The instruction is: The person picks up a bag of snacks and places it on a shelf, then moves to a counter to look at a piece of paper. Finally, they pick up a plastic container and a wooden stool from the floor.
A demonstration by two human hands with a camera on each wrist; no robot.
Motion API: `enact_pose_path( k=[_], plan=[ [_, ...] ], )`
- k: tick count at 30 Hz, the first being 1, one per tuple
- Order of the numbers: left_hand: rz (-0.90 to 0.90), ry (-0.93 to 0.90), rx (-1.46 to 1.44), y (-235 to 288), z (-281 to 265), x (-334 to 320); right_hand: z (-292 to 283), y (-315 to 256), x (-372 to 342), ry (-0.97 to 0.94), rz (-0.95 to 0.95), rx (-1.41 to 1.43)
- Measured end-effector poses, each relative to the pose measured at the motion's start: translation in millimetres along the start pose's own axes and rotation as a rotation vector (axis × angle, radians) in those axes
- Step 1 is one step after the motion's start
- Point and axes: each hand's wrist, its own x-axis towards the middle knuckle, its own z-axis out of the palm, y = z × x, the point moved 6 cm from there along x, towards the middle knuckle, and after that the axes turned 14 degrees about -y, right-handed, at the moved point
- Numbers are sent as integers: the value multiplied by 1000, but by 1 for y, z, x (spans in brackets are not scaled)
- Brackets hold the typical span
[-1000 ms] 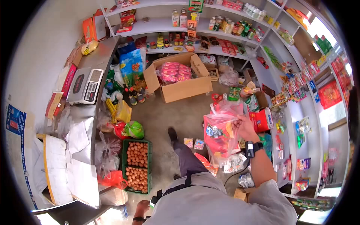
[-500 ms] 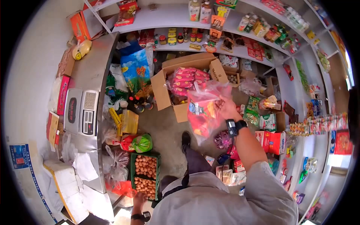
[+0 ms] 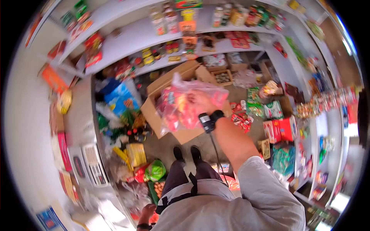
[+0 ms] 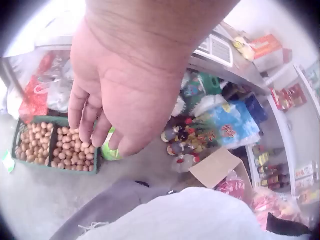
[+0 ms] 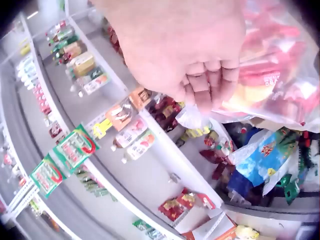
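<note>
My right hand (image 3: 198,103) grips a clear plastic bag of pink-red packets (image 3: 175,111) over the open cardboard box (image 3: 153,122). In the right wrist view the fingers of the right hand (image 5: 185,55) curl in at the bag's gathered plastic, and the pink bag (image 5: 272,75) hangs beside them. The bag overlaps the box and hides most of its inside. Down by my left hip, my left hand (image 3: 147,212) holds nothing. Its fingers hang loosely bent in the left wrist view, where the hand (image 4: 130,95) passes in front of the egg crate (image 4: 60,169).
A metal counter (image 3: 79,115) with a scale (image 3: 94,163) runs along the left. Shelves (image 3: 127,42) of bottles and packets line the back and right. Bagged goods (image 3: 266,107) and a red carton (image 3: 280,130) lie on the floor at right. A cable hangs from my right wrist.
My right hand has carried the bag from the right side of the floor leftward to over the cardboard box. Both feet now stand before the box. The left hand stays low and empty.
</note>
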Motion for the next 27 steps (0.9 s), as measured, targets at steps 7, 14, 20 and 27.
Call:
enact_pose_path(
  k=[7,14,20,27],
  plan=[
    [9,-35,-691,11,-170,137,19,14,-59,108,-60,-1168],
    [58,-138,-312,97,-214,240,-189,253,-450,344,657,-1677],
    [-83,-446,-193,123,-166,279,-100,304,-770,1449,1040,-734],
    [-68,-421,234,188,-115,287,-82,416,-752,1293,419,-309]
  ],
)
